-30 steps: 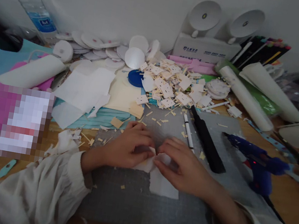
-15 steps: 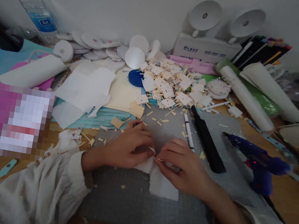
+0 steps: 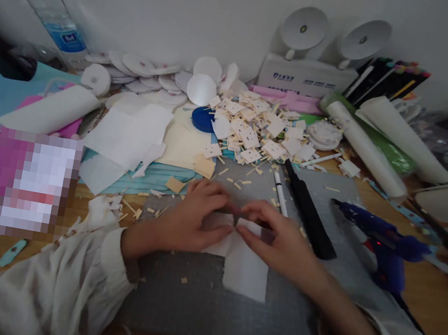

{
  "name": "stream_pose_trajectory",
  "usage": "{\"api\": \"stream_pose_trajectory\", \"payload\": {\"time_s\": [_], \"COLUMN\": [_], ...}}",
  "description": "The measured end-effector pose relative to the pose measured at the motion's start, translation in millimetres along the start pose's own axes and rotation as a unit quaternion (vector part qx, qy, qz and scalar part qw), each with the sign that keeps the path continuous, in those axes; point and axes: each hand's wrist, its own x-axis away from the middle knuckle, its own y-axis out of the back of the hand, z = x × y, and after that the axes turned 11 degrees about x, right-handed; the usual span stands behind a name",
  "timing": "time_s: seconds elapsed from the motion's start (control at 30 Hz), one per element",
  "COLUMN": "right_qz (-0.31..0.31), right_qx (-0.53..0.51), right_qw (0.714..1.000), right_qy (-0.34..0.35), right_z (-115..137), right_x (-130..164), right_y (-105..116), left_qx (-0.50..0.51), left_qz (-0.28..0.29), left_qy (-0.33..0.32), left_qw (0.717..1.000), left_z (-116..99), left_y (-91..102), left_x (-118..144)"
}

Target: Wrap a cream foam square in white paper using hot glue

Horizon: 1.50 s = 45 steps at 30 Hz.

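- Two hands meet at the centre of the frame over a white sheet [image 3: 247, 267] lying on a grey mat [image 3: 191, 306].
- Left hand [image 3: 194, 214] is curled, its thumb and forefinger pinched on the sheet's upper edge; the other fingers arch over the mat.
- Right hand [image 3: 280, 241] mirrors it, thumb and forefinger closed on the same edge, fingertips almost touching the left's.
- Most of the sheet lies flat below the hands, lower centre; only the gripped top edge is lifted or folded, and the hands hide which.
- Judging from the grip, the step looks like a fold or crease at that edge. To do it well, both pinches should stay level with each other, the lower part should stay flat on the mat, and pressure should run outward from the middle so the line comes straight.
- Scraps [image 3: 242, 182] lie on the mat just above the hands; any caught under the sheet would likely spoil the crease.
- Right of the hands lie a pen [image 3: 281, 192] and a black bar [image 3: 307, 208], with a blue glue gun [image 3: 384, 245] further right.
- Upper centre holds a heap of small cut squares [image 3: 256, 130]; a bottle [image 3: 45, 3] leans at upper left.
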Motion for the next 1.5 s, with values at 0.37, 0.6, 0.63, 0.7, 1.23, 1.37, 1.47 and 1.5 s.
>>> {"api": "stream_pose_trajectory", "payload": {"time_s": [0.37,0.6,0.63,0.7,1.23,1.37,1.47,1.5], "right_qz": [-0.021,0.002,0.003,0.009,0.079,0.078,0.077,0.079], "right_qx": [-0.066,0.026,0.03,0.041,0.218,0.196,0.179,0.176], "right_qw": [0.994,0.997,0.997,0.996,0.964,0.97,0.974,0.975], "right_qy": [-0.079,-0.068,-0.069,-0.078,-0.129,-0.123,-0.114,-0.112], "right_z": [-6,0,1,2,14,14,14,14], "right_x": [0,2,2,2,2,3,3,4], "right_y": [-3,-4,-4,-2,0,0,0,0], "left_qx": [-0.135,-0.203,-0.209,-0.217,-0.265,-0.27,-0.276,-0.278], "left_qz": [0.084,0.092,0.09,0.084,0.094,0.093,0.092,0.091], "left_qy": [-0.03,-0.043,-0.047,-0.051,-0.028,-0.027,-0.029,-0.03], "left_qw": [0.987,0.974,0.973,0.971,0.959,0.958,0.956,0.956], "left_z": [-23,-20,-21,-22,-28,-29,-30,-30], "left_y": [-4.0,-14.9,-15.2,-15.7,-24.4,-25.2,-25.2,-25.2], "left_x": [26,33,33,34,44,44,44,44]}}
